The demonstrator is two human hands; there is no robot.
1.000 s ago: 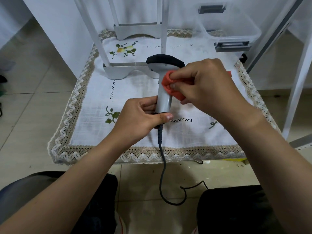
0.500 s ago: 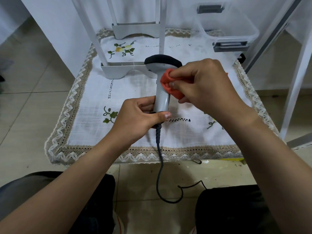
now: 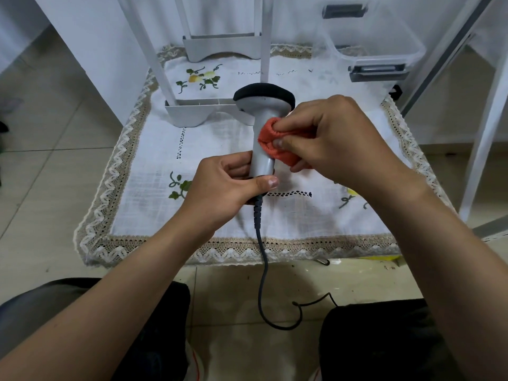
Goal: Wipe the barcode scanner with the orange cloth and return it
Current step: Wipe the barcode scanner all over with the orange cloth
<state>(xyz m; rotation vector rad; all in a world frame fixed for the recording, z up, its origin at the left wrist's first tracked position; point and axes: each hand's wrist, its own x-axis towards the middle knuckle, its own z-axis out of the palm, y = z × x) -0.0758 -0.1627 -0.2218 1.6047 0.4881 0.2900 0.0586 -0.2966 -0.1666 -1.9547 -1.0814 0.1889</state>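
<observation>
Low table draped in a lace-edged embroidered cloth (image 3: 154, 204), tiled floor around it. The barcode scanner (image 3: 262, 127) is held above the cloth's centre, long axis upright, dark head uppermost, cable (image 3: 262, 259) hanging off the near edge. Left hand (image 3: 222, 191) is closed around the handle base. Right hand (image 3: 338, 138) pinches the bunched orange cloth (image 3: 277, 143) against the handle's right side, directly above the left hand. No legible markings.

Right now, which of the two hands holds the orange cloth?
The right hand pinches the orange cloth against the scanner handle; the left hand only grips the handle's lower end.
</observation>
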